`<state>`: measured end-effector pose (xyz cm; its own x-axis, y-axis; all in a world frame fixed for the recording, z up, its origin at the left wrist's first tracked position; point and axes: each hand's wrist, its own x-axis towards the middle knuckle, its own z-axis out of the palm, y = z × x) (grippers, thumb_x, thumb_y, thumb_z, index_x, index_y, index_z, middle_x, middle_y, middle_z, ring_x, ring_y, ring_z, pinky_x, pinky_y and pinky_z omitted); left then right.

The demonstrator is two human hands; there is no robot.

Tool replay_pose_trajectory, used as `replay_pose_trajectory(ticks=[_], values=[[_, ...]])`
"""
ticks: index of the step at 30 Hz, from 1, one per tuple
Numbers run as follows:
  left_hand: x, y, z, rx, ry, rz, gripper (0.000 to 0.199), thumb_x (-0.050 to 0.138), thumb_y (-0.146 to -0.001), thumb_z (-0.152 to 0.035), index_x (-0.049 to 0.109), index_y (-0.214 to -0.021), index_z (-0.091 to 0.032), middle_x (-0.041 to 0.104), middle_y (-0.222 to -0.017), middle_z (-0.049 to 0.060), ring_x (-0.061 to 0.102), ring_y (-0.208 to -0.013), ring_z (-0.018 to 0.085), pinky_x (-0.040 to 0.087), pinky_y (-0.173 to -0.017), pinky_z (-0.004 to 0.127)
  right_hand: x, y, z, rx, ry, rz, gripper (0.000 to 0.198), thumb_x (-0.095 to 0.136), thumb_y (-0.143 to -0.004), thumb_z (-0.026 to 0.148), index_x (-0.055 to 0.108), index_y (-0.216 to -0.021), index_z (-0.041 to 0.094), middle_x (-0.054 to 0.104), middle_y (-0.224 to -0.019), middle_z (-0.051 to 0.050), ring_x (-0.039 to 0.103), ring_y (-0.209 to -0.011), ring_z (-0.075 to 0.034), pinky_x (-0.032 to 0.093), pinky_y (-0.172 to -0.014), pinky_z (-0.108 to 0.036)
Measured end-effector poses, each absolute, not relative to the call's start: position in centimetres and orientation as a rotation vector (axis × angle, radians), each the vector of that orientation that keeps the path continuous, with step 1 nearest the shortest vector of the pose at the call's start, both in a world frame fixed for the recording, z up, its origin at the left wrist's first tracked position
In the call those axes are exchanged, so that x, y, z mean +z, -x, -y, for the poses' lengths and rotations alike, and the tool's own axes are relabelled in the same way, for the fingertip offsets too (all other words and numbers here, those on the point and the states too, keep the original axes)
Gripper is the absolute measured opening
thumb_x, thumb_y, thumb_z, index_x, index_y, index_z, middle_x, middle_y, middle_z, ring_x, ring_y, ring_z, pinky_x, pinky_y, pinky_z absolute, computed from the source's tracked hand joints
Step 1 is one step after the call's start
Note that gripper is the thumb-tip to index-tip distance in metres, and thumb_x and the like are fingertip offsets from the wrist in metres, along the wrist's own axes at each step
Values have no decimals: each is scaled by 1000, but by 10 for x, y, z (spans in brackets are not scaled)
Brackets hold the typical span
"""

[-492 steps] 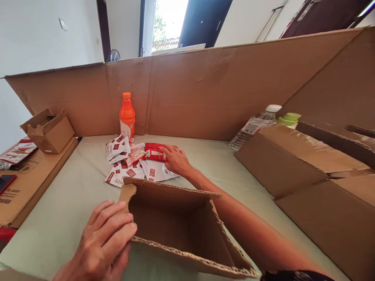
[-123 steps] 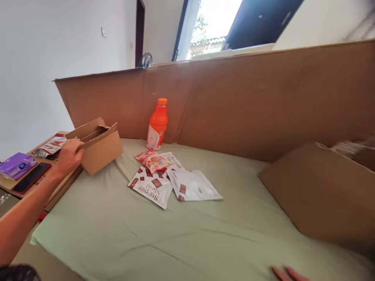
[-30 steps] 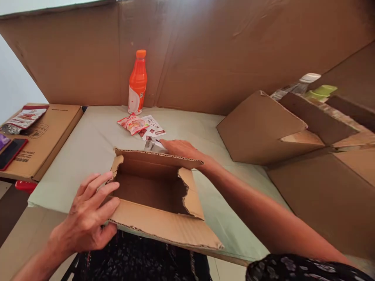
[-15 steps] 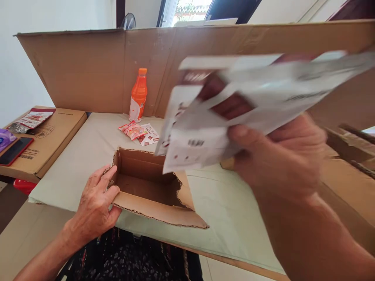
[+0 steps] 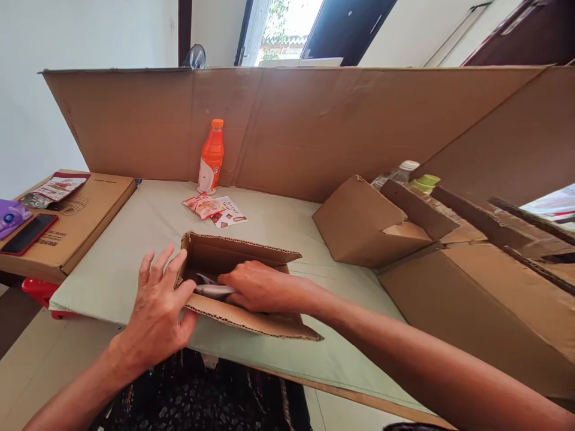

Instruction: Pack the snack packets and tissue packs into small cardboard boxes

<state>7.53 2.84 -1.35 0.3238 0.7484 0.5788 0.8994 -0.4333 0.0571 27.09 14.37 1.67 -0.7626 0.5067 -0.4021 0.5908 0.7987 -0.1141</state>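
An open cardboard box [image 5: 251, 323] with torn edges stands in front of me on the cloth-covered table. My right hand [image 5: 254, 287] reaches down into it, fingers closed around white-and-brown snack pouches [image 5: 211, 290]. Only one end of the pouches shows; the box wall and my hand hide the rest. At the box's left end my left hand [image 5: 164, 299] rests against the edge, fingers spread, thumb near the front flap. Behind the box lie a small red-and-pink packet [image 5: 204, 205] and a flat white packet [image 5: 231, 212], partly overlapping.
An orange bottle [image 5: 212, 157] stands before the tall cardboard screen [image 5: 296, 131]. Larger open boxes [image 5: 359, 224] sit on the right, with bottle tops behind. To the left, a flat carton [image 5: 96, 203] carries a phone [image 5: 29, 233], a pouch [image 5: 63, 185] and a purple pack [image 5: 11, 216].
My right hand has carried the pouches from the raised right side down into the box. The fingers of my left hand have spread and lifted somewhat at the box's left edge.
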Motion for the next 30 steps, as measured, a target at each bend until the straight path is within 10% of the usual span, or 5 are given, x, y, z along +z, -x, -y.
replay_pose_trajectory(ticks=[7, 13, 23, 30], values=[[29, -98, -43, -385, 2832, 1253, 60, 64, -83, -25, 55, -138, -1, 60, -145, 26, 55, -137, 38, 46, -115, 53, 20, -292, -144, -534, -706, -2700, 26, 60, -93, 22, 72, -115, 14, 78, -109, -14, 72, -94, -27, 46, -76, -32], [54, -115, -96, 713, 3045, 1458, 31, 66, -76, -24, 71, -102, -10, 77, -99, 18, 73, -93, 36, 60, -83, 48, 7, -314, -134, -350, -1055, -2754, 25, 57, -91, 13, 74, -109, 13, 78, -103, -15, 73, -90, -28, 48, -73, -33], [37, -112, -87, 627, 3145, 1552, 47, 70, -70, -18, 62, -116, -14, 70, -111, 13, 68, -103, 32, 54, -96, 45, 24, -360, -144, -718, -823, -3375, 23, 54, -101, 22, 75, -91, 21, 78, -88, -6, 71, -82, -19, 53, -76, -31], [22, -110, -81, 455, 3144, 1513, 44, 78, -73, -23, 61, -114, -14, 71, -116, 16, 68, -104, 34, 54, -97, 49, -3, -327, -299, -1200, -2186, -2928, 24, 59, -96, 37, 72, -90, 18, 77, -93, -7, 71, -83, -19, 55, -66, -28]])
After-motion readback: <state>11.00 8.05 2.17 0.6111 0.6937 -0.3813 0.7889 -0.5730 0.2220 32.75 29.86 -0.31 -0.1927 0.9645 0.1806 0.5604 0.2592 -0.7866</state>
